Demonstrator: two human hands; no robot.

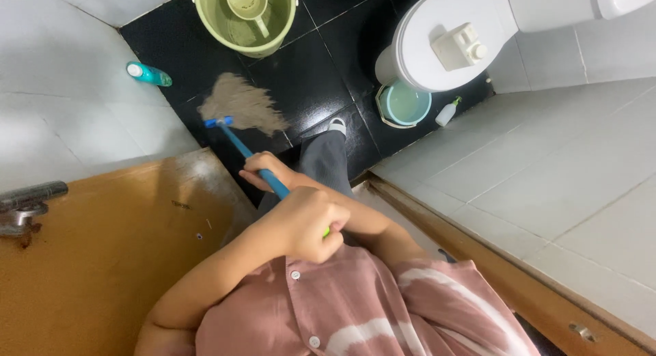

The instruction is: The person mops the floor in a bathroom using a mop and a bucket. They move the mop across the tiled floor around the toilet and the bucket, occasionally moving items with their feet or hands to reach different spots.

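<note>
Here both hands, the left hand (306, 223) and right hand (263, 170), are gripping the blue mop handle (240, 145) with closed fingers; the mop head (242, 104), working near the green bucket (273, 38) at top centre, is risking knocking it on the wet black floor (321, 76).

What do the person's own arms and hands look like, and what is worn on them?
Both hands, the left hand and the right hand, are bare: no gloves, rings or watch are visible. The forearms are uncovered too. The person wears a dusty pink buttoned shirt with pale whitish streaks and small white buttons. Its sleeves appear short, ending above the elbows.
</note>
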